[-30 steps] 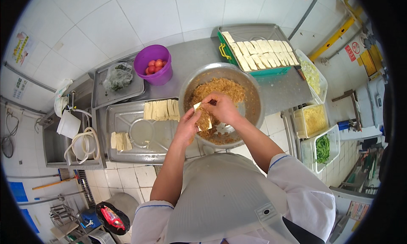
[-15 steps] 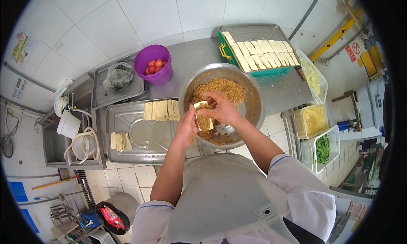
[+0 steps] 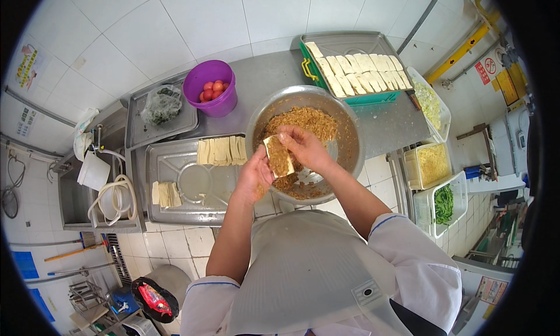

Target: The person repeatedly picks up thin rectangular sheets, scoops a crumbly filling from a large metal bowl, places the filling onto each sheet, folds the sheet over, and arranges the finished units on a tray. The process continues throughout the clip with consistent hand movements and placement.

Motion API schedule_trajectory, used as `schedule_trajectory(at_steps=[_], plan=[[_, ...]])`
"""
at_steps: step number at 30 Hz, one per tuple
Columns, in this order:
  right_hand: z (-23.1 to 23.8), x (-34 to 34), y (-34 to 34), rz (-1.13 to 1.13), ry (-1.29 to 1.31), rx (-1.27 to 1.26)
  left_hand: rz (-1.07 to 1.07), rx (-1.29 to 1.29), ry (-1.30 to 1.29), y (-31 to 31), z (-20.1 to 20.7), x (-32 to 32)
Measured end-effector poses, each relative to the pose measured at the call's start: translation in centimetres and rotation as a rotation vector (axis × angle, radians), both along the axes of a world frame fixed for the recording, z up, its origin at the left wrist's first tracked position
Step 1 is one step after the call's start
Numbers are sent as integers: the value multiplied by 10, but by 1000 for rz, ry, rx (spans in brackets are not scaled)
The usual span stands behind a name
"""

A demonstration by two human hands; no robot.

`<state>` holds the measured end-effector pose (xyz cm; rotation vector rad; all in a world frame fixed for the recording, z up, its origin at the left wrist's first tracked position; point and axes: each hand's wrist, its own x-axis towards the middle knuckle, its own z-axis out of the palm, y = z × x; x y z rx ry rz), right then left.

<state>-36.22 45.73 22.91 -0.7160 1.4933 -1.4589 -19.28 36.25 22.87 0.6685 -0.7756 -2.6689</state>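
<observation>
A pale rectangular bean curd sheet [image 3: 272, 142] lies flat over the fingers of my left hand [image 3: 255, 175], which grips it by its lower left side. Brown minced filling [image 3: 280, 159] coats most of its face. At the sheet's upper right edge, the fingers of my right hand [image 3: 306, 147] are closed on it, with the fingertips partly hidden. Both hands are above the near left part of a big steel bowl [image 3: 352, 117], where more of the brown filling [image 3: 303, 121] is heaped toward the far side.
Left of the bowl, a metal tray [image 3: 192, 217] carries stacked bean curd sheets [image 3: 221, 151]. Behind it are a purple bucket [image 3: 224, 107] of tomatoes and a bagged dark green food [image 3: 162, 105]. Filled pieces [image 3: 361, 73] line a tray at the far right; baskets of cut vegetables [image 3: 444, 204] stand right.
My right fingers have moved off the middle of the sheet to its upper edge. The filling, lumpy and partly covered before, now lies spread flat across the sheet.
</observation>
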Motion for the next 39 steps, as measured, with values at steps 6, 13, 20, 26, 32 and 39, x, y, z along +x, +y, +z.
schedule_trajectory(at_steps=[6, 13, 20, 26, 32, 39], plan=[[-5, 23, 7, 41, 424, -65, -26, 106, 222, -3, 2, 3], [0, 36, 12, 4, 626, -31, 8, 158, 310, -1, -6, 1], [14, 42, 19, 32, 945, -199, 96, 134, 224, 2, 3, 4], [25, 43, 27, 133, 1136, -176, 40, 132, 297, 1, 4, 7], [18, 44, 31, -2, 778, -80, 153, 149, 251, 4, 13, 6], [5, 49, 27, 11, -4, -279, 136, 191, 323, 3, 20, 11]])
